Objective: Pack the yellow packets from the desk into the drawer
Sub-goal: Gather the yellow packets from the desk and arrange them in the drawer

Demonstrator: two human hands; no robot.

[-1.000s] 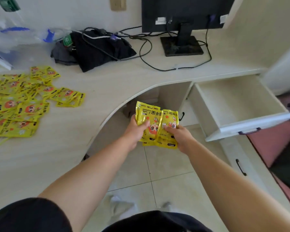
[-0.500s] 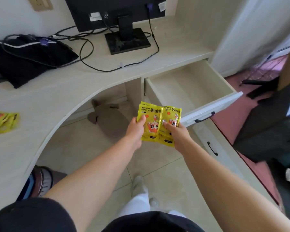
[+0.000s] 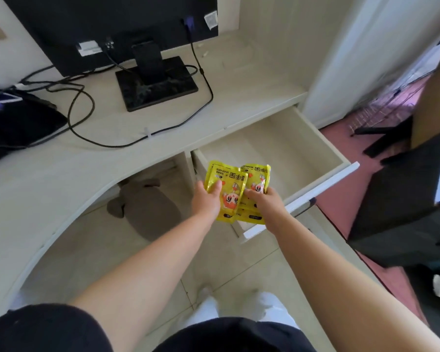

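While the packets (image 3: 233, 189) are hanging fanned above the near left corner of the drawer (image 3: 290, 153), the left hand (image 3: 205, 201) is pinching the front one, thumb on its face, and the right hand (image 3: 267, 204) is gripping those behind. Their lower edges are seemingly overhanging the front panel (image 3: 323, 185). Letting go here is risking loose, slick packets sliding apart and dropping onto the floor (image 3: 92, 250), or catching on that panel, since the stack is sitting so near the edge.
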